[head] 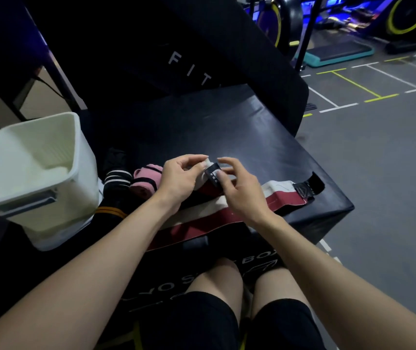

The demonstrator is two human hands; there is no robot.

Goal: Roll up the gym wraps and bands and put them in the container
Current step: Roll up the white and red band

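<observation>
A long red and white wrap (281,194) lies across the black padded box (227,127), with a black velcro end at the right. My left hand (180,179) and my right hand (239,190) both pinch its near end, which carries a black tab and is curled into a small roll. A pink wrap with black stripes (146,181) and a black wrap with white stripes (116,183) lie rolled just left of my left hand. The white plastic container (75,157) stands at the left beside them.
A black band with yellow stripes (109,212) lies below the rolled wraps. A black padded block marked FIT (189,69) stands behind the box. Grey gym floor with painted lines (378,147) spreads to the right, with bikes and a teal step at the far back.
</observation>
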